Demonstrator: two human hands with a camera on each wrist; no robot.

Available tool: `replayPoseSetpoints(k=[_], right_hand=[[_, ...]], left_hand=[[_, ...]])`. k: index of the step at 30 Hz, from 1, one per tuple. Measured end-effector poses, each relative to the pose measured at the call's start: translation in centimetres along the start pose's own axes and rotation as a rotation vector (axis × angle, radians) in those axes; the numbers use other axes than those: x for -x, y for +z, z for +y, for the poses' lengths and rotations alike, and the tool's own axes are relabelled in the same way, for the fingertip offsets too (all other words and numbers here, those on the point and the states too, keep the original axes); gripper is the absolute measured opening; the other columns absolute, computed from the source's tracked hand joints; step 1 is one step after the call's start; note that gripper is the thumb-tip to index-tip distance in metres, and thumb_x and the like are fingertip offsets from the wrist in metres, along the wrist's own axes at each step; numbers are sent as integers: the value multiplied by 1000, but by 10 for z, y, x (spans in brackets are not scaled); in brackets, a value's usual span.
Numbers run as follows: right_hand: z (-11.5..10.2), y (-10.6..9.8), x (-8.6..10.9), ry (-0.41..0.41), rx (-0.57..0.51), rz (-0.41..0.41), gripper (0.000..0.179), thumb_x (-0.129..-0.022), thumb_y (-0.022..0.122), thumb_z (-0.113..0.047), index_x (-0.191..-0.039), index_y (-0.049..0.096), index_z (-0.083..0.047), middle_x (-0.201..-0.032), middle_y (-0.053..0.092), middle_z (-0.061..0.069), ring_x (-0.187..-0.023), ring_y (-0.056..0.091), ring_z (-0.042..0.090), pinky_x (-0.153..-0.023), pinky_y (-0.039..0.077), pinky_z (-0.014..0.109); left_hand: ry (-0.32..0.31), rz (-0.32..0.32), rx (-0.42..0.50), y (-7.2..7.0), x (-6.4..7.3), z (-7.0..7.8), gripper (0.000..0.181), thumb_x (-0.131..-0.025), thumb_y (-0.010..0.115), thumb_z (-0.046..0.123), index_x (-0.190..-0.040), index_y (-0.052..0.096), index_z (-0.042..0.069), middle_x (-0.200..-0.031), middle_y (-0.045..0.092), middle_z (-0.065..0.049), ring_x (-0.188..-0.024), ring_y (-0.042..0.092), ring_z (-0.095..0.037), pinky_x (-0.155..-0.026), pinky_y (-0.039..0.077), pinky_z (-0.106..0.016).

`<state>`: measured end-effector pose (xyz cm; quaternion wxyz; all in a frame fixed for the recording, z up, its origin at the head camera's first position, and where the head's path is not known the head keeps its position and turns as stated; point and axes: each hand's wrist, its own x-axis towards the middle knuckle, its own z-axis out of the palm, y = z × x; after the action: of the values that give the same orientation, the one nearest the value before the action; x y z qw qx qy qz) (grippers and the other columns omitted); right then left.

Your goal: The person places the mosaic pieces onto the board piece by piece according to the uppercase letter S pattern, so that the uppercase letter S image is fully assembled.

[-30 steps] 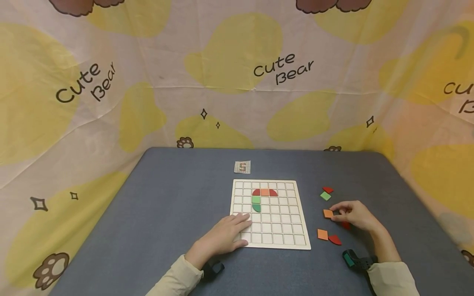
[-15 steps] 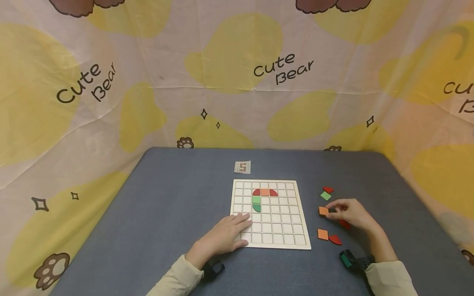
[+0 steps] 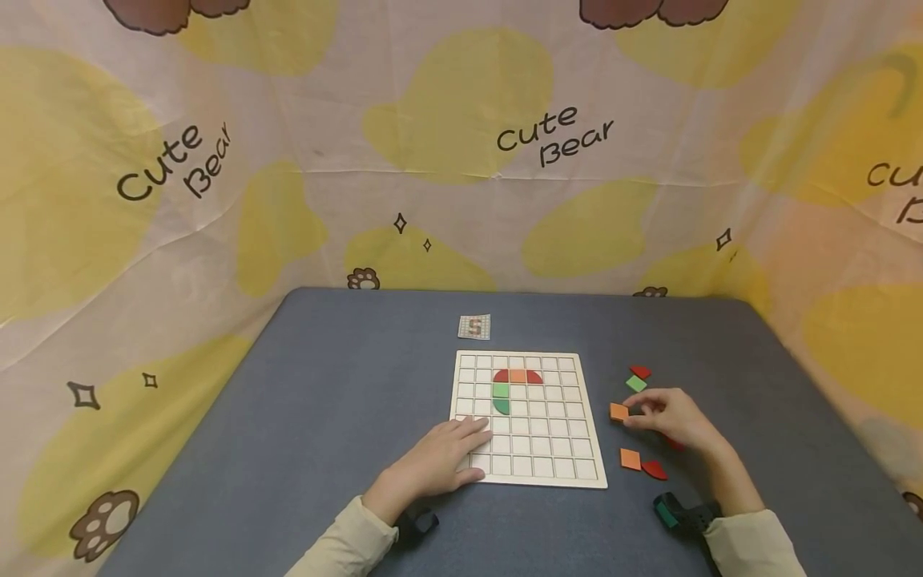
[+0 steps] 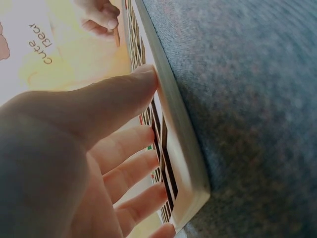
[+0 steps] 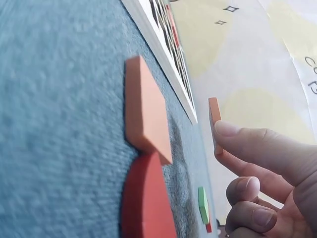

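Observation:
My left hand (image 3: 441, 458) rests with straight fingers on the lower left corner of a white grid board (image 3: 548, 445). In the left wrist view its thumb lies on the board's edge. Between thumb and forefinger, my right hand (image 3: 674, 415) pinches an orange square tile (image 3: 618, 412), raised above the table in the right wrist view (image 5: 214, 111). On the board, an orange square (image 3: 517, 376) sits between two red quarter-round tiles (image 3: 534, 377). Below the left one are a light green square (image 3: 501, 390) and a dark green quarter-round tile (image 3: 501, 406).
Beyond the board lies a small card (image 3: 474, 327) with an S-like figure. Loose tiles right of the board include an orange square (image 3: 630, 459), a red quarter-round piece (image 3: 654, 470), a light green square (image 3: 636, 384) and a red piece (image 3: 640, 372). Another red piece is partly hidden under my right hand.
My right hand has moved left toward the board, carrying the orange square tile with it. The left hand stays in place on the board.

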<state>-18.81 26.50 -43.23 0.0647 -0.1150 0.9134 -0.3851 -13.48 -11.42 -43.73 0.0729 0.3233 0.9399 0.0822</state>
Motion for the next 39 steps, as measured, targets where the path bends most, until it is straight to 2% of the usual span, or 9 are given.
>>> replayPoseSetpoints(k=[9, 25, 39], right_hand=[[-3, 6, -3, 15, -9, -10, 32, -79, 77, -17, -101, 69, 4, -64, 42, -5, -51, 34, 1, -49, 30, 20], [-16, 16, -8, -9, -47, -23, 34, -80, 77, -19, -104, 69, 4, -65, 43, -5, -56, 37, 2, -54, 34, 20], [-26, 26, -14, -67, -62, -8, 27, -79, 77, -15, -100, 71, 2, -66, 43, -4, -57, 38, 1, -54, 34, 18]], left_hand=[[-6, -4, -9, 0, -1, 0, 56, -92, 61, 38, -142, 48, 16, -152, 45, -3, -140, 44, -26, -114, 39, -43], [14, 19, -12, 1, 0, -1, 56, -92, 61, 39, -141, 49, 15, -150, 47, -4, -138, 46, -27, -112, 40, -44], [0, 7, -5, 0, 1, 1, 56, -92, 62, 38, -142, 48, 15, -151, 46, -4, -139, 45, -26, -113, 39, -43]])
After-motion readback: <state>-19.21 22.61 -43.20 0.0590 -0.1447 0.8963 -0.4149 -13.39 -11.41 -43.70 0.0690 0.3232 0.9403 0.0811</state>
